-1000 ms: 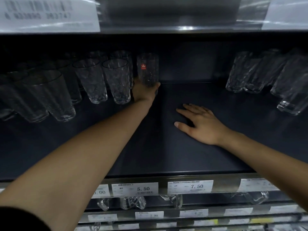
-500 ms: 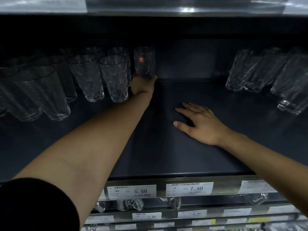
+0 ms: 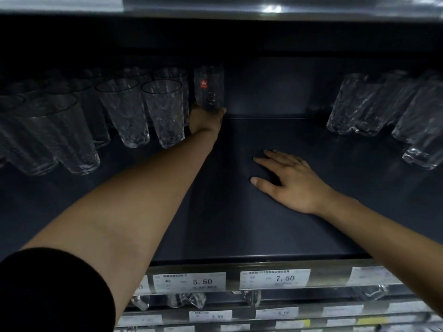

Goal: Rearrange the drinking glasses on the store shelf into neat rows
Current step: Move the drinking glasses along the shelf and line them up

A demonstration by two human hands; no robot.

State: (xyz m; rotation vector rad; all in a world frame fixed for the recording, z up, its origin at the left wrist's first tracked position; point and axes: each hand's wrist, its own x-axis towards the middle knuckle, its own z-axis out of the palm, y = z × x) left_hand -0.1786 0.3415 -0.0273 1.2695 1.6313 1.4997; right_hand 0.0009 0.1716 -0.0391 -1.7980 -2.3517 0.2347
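The left hand [image 3: 205, 119] curls its fingers [image 3: 222, 111] round the bottom of a glass [image 3: 209, 89] at the back of the shelf [image 3: 239, 224], likely a safe hold for slippery, breakable glass, while the right hand [image 3: 290, 183] lies flat and empty.

Clear textured glass [image 3: 209, 91] with red sticker — upright, far back on dark shelf [image 3: 239, 212], beside left-hand glass rows [image 3: 134, 111]

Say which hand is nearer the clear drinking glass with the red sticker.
Left. Left hand grips the glass at its base; right hand lies flat on the shelf, apart.
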